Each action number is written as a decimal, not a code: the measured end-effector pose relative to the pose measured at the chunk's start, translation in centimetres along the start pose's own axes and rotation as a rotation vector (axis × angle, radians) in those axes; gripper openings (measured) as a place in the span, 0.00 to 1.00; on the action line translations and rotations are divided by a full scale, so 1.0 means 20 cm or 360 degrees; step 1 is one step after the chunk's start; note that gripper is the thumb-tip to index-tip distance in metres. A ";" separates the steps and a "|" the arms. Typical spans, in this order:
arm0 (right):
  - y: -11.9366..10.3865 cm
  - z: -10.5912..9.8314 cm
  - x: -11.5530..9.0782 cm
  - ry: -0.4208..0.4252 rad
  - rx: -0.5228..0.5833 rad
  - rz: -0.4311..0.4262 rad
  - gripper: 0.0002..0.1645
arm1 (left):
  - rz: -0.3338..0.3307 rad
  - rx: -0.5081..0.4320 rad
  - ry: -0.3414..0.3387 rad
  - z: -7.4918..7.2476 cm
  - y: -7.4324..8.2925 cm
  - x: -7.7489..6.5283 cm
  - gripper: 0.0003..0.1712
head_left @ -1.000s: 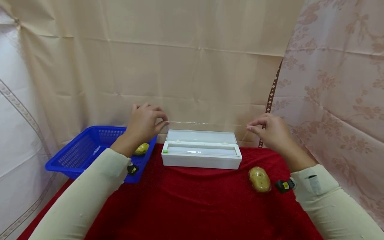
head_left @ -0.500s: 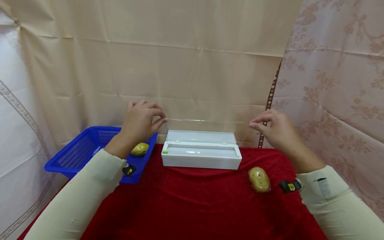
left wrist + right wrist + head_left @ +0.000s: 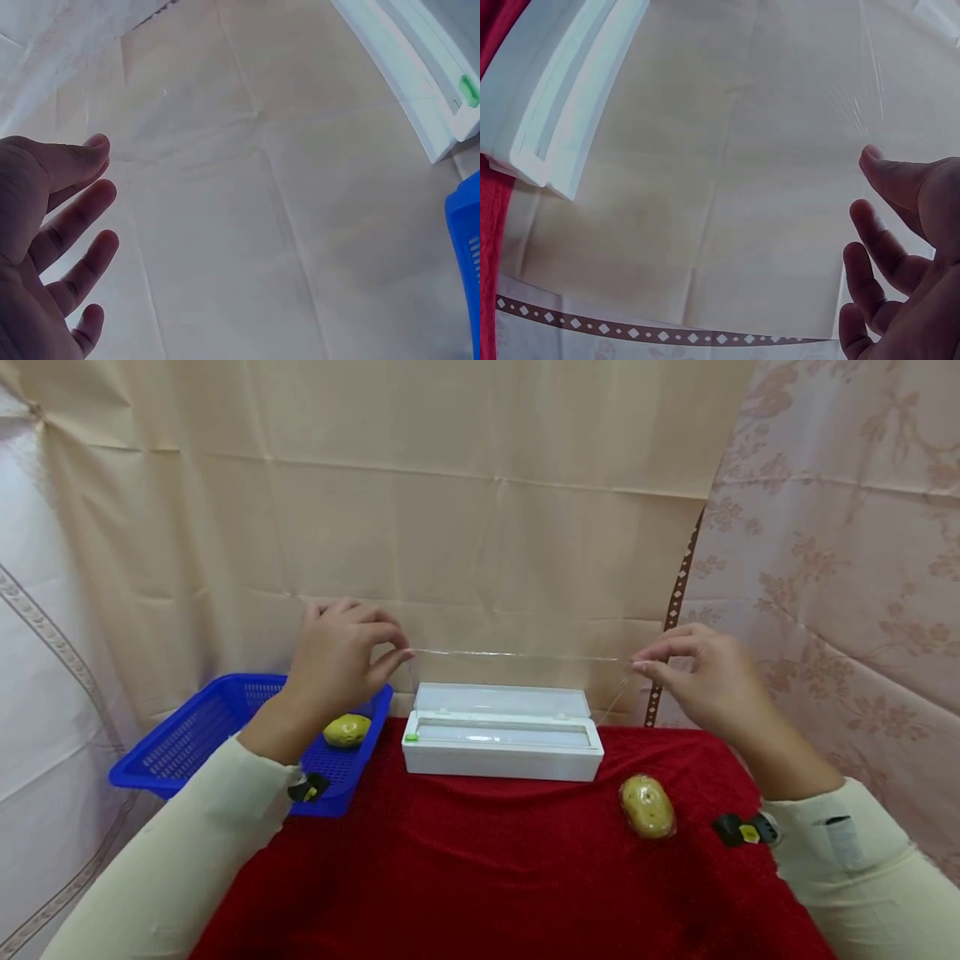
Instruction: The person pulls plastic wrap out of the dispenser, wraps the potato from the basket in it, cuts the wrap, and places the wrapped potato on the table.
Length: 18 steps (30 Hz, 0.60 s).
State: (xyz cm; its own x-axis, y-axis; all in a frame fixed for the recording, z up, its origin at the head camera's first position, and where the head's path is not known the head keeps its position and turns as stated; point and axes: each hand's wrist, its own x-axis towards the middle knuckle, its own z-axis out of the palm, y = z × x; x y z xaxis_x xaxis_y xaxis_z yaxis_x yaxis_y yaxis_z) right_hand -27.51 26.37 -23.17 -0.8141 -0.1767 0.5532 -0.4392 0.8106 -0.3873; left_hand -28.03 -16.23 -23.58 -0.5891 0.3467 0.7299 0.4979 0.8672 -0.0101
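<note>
Film (image 3: 517, 655): top edge has been lifted higher since the earlier frames by the left hand (image 3: 333, 647) and the right hand (image 3: 708, 672), which have been drawn slightly farther apart.
Film position: clear sheet, stretched nearly level between the hands, above the box (image 3: 502, 764), to which its lower part is run down.
Left grip: narrow; one film corner is pinched between thumb and forefinger, the remaining fingers being spaced apart.
Right grip: narrow; the opposite corner is pinched in the same manner.
Box: white, set on the red cloth (image 3: 487, 868); lid (image 3: 501, 700) is stood open at the rear; green slider (image 3: 412, 738) is fitted at the left end.
Wrapped potato (image 3: 648, 807): laid on the cloth, to the right of the box and nearer the viewer; clear film is wrapped around it.
Basket (image 3: 187, 745): blue, placed left of the box; a second potato (image 3: 347, 731) is contained at its right side.
Labels: a yellow mark (image 3: 748, 833) is carried on the right wrist unit (image 3: 727, 830); any lettering is too small to be read.
Backdrop: beige curtain (image 3: 487, 543), hung behind the box.
</note>
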 end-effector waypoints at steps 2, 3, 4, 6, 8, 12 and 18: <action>0.00 -0.01 -0.01 0.0007 -0.0002 -0.0003 0.07 | 0.0033 -0.0011 0.0036 -0.01 0.01 -0.01 0.09; 0.00 -0.02 -0.02 0.0013 -0.0007 -0.0007 0.08 | 0.0051 -0.0017 0.0053 -0.02 0.01 -0.02 0.09; -0.01 -0.02 -0.03 0.0019 -0.0008 -0.0013 0.08 | 0.0068 -0.0022 0.0070 -0.03 0.02 -0.02 0.09; -0.01 -0.04 -0.04 0.0032 -0.0019 -0.0017 0.08 | 0.0101 -0.0031 0.0101 -0.05 0.03 -0.03 0.08; -0.02 -0.05 -0.06 0.0051 -0.0035 -0.0022 0.08 | 0.0127 -0.0042 0.0128 -0.06 0.03 -0.04 0.07; -0.04 -0.07 -0.09 0.0098 -0.0057 -0.0040 0.07 | 0.0167 -0.0056 0.0179 -0.09 0.05 -0.05 0.06; -0.07 -0.10 -0.12 0.0134 -0.0037 -0.0063 0.05 | 0.0218 -0.0085 0.0233 -0.14 0.07 -0.07 0.06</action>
State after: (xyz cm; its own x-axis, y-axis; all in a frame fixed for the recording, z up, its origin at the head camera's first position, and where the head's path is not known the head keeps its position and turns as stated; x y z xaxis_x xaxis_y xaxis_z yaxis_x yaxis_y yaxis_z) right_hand -24.15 26.77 -22.49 -0.7610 -0.1624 0.6281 -0.4610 0.8167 -0.3472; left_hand -24.79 -16.47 -22.75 -0.4168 0.4012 0.8157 0.6024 0.7939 -0.0827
